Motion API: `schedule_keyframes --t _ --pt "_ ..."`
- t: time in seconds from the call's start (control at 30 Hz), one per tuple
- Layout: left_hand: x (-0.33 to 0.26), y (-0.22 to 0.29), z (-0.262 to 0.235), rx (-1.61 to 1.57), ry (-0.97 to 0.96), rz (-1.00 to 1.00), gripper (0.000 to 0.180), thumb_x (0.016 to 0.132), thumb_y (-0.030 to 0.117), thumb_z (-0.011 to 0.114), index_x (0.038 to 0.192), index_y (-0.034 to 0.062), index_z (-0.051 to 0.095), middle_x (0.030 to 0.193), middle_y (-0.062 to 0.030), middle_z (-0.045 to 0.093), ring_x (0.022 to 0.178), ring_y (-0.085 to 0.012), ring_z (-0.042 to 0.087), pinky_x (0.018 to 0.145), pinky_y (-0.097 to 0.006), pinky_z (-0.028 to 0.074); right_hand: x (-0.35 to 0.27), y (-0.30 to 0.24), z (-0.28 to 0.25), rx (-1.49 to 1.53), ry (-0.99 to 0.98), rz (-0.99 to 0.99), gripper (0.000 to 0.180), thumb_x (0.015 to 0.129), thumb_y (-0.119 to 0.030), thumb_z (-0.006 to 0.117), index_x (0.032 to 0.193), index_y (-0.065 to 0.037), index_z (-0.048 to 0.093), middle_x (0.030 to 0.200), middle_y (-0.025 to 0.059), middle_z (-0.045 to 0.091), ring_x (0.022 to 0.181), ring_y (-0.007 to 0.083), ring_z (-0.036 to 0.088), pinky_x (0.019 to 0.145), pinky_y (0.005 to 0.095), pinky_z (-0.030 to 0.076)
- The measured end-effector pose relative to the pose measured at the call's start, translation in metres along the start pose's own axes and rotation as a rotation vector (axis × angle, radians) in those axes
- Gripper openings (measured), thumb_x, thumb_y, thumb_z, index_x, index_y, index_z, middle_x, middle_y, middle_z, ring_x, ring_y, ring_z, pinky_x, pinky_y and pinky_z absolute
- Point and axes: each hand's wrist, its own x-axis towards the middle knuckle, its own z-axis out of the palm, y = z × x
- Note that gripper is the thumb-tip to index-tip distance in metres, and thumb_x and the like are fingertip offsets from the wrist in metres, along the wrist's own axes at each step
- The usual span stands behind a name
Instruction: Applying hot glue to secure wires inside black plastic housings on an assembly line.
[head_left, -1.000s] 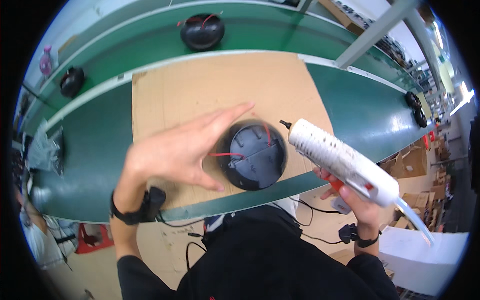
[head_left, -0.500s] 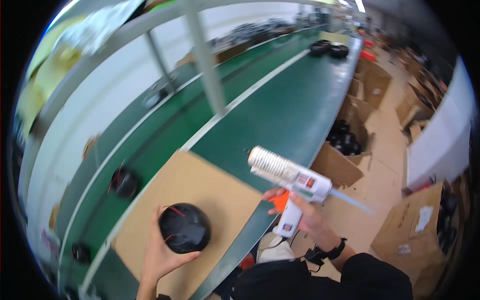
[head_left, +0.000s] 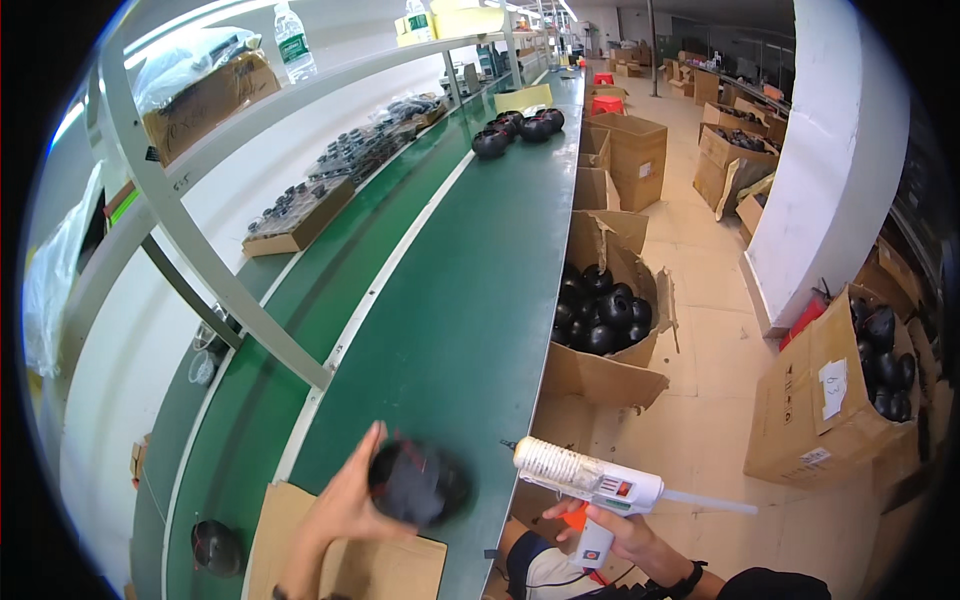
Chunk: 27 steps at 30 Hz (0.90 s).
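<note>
Head view — left hand point(head_left: 345, 502) grips a black housing point(head_left: 425, 492), blurred, red wire point(head_left: 417, 458) on top, over the bench point(head_left: 440, 330) by the cardboard's point(head_left: 400, 567) far edge. Right hand point(head_left: 615, 532) holds a white glue gun point(head_left: 590, 480), nozzle point(head_left: 510, 444) pointing left. One-sided grip might slip, letting the round housing roll — or nozzle could snag the wire if hands close in.

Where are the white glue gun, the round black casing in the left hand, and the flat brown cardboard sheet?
White glue gun point(head_left: 597, 482), head view: middle of body.
Round black casing point(head_left: 415, 482), head view: its blurred face.
Flat brown cardboard sheet point(head_left: 395, 570), head view: bare surface.
</note>
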Motion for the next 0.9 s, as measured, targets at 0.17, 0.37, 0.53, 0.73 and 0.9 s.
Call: schedule_keyframes --t 0.17,0.37,0.53,0.73,0.9 --pt "0.096 0.001 0.033 0.311 0.528 0.040 0.109 0.076 0.018 0.087 0.161 0.0076 0.020 0.164 -0.0234 0.026 0.147 -0.0449 0.033 0.114 -0.049 0.043 0.003 -0.002 -0.001 0.014 -0.032 -0.061 0.031 0.104 -0.014 0.056 0.132 0.000 0.060 0.133 0.0187 0.062 0.128 0.0332 0.060 0.094 0.0467 0.060" --pt "-0.029 -0.022 -0.023 0.442 0.562 -0.158 0.080 0.078 0.011 0.079 0.149 0.0033 0.043 0.153 -0.0198 0.045 0.143 -0.0397 0.043 0.119 -0.047 0.036 0.006 0.009 0.009 -0.026 -0.094 0.018 0.033 0.103 -0.014 0.055 0.132 0.001 0.058 0.131 0.0214 0.063 0.127 0.0362 0.060 0.093 0.0483 0.060" --pt "-0.175 -0.084 -0.083 0.606 1.024 -0.617 0.099 0.074 0.029 0.086 0.154 0.0022 0.034 0.152 -0.0254 0.044 0.140 -0.0439 0.043 0.118 -0.049 0.036 0.001 0.020 0.027 -0.168 -0.149 -0.039 0.033 0.103 -0.028 0.057 0.115 0.003 0.059 0.116 0.0271 0.065 0.120 0.0417 0.063 0.081 0.0458 0.066" --pt "-0.280 -0.147 -0.088 0.481 1.140 -1.190 0.140 0.059 0.056 0.094 0.159 -0.0054 0.018 0.150 -0.0370 0.040 0.141 -0.0464 0.043 0.117 -0.050 0.038 -0.007 0.026 0.052 -0.312 -0.238 0.040 0.036 0.102 -0.031 0.057 0.115 0.002 0.057 0.116 0.0260 0.065 0.120 0.0396 0.063 0.078 0.0440 0.066" --pt "-0.266 -0.120 -0.082 0.254 1.170 -1.142 0.136 0.059 0.052 0.094 0.159 -0.0029 0.021 0.144 -0.0359 0.048 0.133 -0.0455 0.052 0.113 -0.047 0.043 -0.018 0.030 0.080 -0.359 -0.258 0.052 0.036 0.102 -0.032 0.058 0.114 0.002 0.058 0.114 0.0245 0.065 0.119 0.0390 0.063 0.076 0.0424 0.065"
